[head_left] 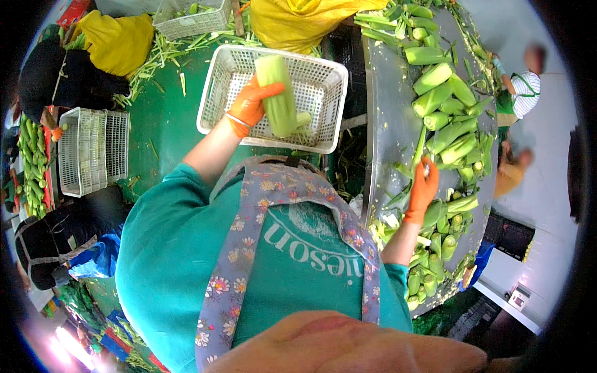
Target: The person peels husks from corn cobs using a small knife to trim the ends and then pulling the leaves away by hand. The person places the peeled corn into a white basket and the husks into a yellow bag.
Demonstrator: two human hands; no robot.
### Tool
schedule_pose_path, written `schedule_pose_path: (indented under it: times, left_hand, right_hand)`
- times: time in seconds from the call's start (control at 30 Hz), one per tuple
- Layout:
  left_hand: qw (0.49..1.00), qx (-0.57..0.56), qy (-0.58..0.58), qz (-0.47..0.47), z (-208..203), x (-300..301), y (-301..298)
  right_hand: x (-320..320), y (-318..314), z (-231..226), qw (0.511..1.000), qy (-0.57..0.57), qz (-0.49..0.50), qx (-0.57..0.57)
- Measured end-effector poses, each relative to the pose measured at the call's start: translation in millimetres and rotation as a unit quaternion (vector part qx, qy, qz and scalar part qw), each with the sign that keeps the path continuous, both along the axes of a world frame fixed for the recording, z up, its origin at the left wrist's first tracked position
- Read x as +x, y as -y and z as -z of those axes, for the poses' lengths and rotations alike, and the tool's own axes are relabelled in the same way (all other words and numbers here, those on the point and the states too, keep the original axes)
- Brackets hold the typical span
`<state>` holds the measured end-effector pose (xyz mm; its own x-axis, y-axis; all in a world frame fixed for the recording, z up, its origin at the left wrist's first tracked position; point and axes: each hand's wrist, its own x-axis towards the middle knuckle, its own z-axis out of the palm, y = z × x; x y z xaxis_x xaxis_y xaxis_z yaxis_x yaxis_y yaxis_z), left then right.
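Note:
My left hand (250, 104), in an orange glove, grips a pale green ear of corn (282, 110) still in its husk, with trimmed ends. It is held over a white plastic crate (209, 93), where a smaller pale green piece (303, 119) shows beside the ear. At the metal table on my right, my right hand (424, 189), also orange-gloved, is closed; a small shiny bit shows at its fingers, but what it holds is unclear. A long green stalk (420, 144) lies just beyond its fingertips, and several husked-over corn ears (457, 133) are heaped alongside.
The metal table (388, 105) curves along my right, with people working beyond it. Yellow sacks (289, 22) and another white crate (186, 25) stand ahead, amid leaf scraps on the green floor (186, 68). At left are a white crate (93, 149) and other workers.

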<state>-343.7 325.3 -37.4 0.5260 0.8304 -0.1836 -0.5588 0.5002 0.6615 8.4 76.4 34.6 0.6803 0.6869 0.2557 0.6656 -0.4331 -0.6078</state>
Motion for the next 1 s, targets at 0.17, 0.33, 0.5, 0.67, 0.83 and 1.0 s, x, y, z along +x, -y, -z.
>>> schedule_pose_path:
  times: [0.17,0.33,0.5,0.67,0.83,1.0]
  left_hand:
    - [0.992,0.078,-0.031,0.098,-21,29,24]
    - [0.986,0.106,-0.002,0.126,-37,30,33]
    - [0.984,0.114,0.0,0.134,-34,27,33]
    - [0.982,0.087,0.016,0.168,-39,17,32]
    - [0.981,0.145,0.015,0.124,-26,9,19]
    - [0.977,0.107,0.077,0.165,-25,17,15]
  right_hand:
    - [-97,-92,-3,0.949,-0.234,-0.212,0.006]
    - [-151,-136,17,0.912,-0.205,-0.337,0.111]
    - [-148,-135,25,0.904,-0.275,-0.311,0.101]
    - [-150,-120,15,0.877,-0.38,-0.29,0.046]
    - [-137,-105,20,0.786,-0.563,-0.212,0.142]
    - [-156,-112,18,0.775,-0.587,-0.179,0.15]
